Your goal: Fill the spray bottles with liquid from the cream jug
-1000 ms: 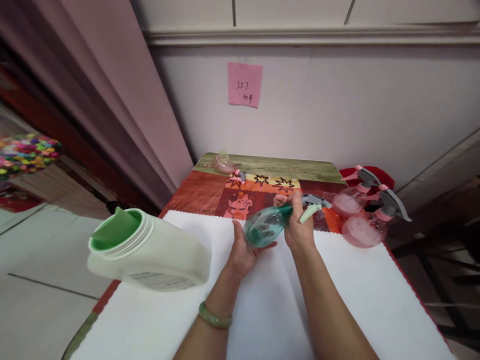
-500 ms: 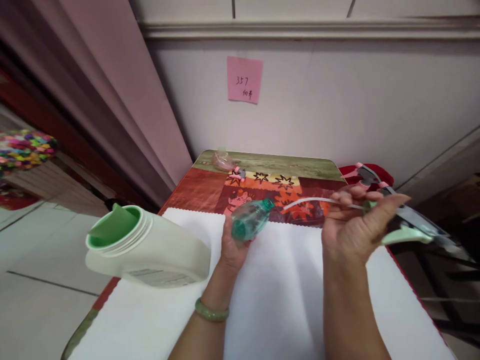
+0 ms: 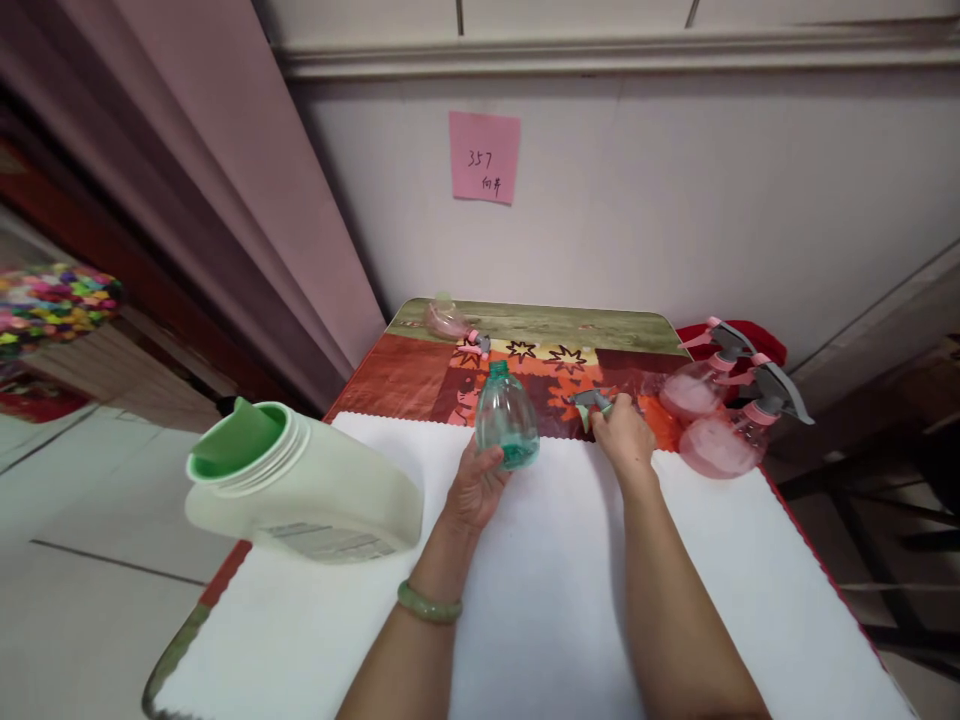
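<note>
Pale wall (image 3: 600,240) at the back, pink note (image 3: 484,160) stuck to it; below, a patterned table (image 3: 390,375) with white cloth (image 3: 540,610) over its near part. Left hand (image 3: 475,490) was wrapped around the lower body of a clear green bottle (image 3: 508,410), thumb across the front near the base, other fingers partly hidden behind. Bottle stood nearly upright, just beyond the palm, its uncapped neck well above the fingers. Whether its base touched the cloth could not be told. Right hand (image 3: 626,435) was closed on a grey and pale-green spray head (image 3: 590,402), which poked out leftward past the fingertips, apart from the bottle; its lower end was hidden by the hand. White jug (image 3: 352,490) lay to the left, green inside its mouth. Two pink spray bottles stood at right, the nearer one (image 3: 720,447) just beside the farther (image 3: 691,390). Small pink bottle (image 3: 446,320) lay on its side at the far left corner.
</note>
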The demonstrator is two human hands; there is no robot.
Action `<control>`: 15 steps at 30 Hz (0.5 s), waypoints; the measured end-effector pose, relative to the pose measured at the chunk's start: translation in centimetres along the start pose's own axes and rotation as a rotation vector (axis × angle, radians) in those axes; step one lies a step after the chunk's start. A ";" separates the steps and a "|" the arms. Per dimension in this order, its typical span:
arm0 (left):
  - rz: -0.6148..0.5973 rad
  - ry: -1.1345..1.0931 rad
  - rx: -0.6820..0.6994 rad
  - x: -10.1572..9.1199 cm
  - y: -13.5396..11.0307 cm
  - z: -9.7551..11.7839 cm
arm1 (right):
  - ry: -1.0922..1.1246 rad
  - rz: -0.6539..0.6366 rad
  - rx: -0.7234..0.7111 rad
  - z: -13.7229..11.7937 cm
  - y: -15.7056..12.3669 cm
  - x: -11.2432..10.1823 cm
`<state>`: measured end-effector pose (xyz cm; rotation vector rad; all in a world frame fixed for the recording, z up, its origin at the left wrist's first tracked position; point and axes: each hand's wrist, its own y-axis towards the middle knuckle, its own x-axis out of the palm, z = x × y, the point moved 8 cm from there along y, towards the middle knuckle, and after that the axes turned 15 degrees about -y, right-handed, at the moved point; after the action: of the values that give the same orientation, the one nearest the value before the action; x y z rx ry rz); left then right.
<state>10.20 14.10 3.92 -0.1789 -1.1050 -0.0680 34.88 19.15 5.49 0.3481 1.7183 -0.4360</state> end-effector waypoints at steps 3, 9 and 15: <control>0.005 0.075 0.053 0.3 0.3 0.1 | 0.003 0.006 -0.013 0.3 0.3 0.6; 0.099 0.183 0.218 1.3 -0.8 0.8 | 0.058 0.027 -0.041 0.3 0.0 -0.5; 0.126 0.430 0.263 0.4 -2.7 -0.2 | 0.403 0.293 -0.103 0.2 -1.9 -6.8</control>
<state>10.21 11.42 4.50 0.0050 -0.6633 0.1461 35.47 17.45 12.36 0.6352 2.0302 -0.0627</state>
